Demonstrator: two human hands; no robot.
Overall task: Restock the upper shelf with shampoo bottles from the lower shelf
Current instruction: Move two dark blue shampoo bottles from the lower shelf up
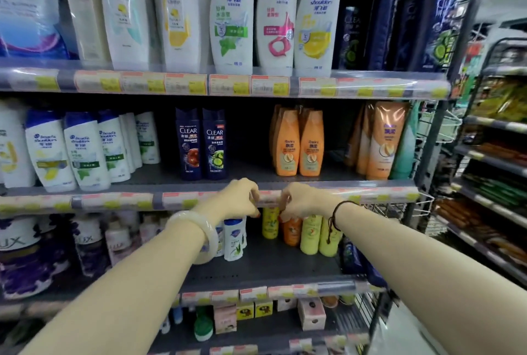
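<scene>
On the middle shelf (199, 183), from the left, stand three white Head & Shoulders bottles (85, 152) in the front row with more behind, then two dark blue CLEAR bottles (201, 145) side by side, then two orange bottles (298, 146) in front with others behind, and a larger orange bottle (385, 141) at the far right. Above, the top shelf carries two Pantene bottles (148, 12) and three large Head & Shoulders bottles (273, 18). Below, the lower shelf (271, 266) holds LUX bottles (91, 243) at left, a small white blue-capped bottle (234, 237), and yellow bottles (310, 235) with one orange between them. Left hand (239, 199), wearing a pale bangle (196, 236), and right hand (299, 200), with a dark cord bracelet (335, 216), both pinch the price strip (269, 198) on the middle shelf's edge, fingertips nearly meeting, holding no bottle.
</scene>
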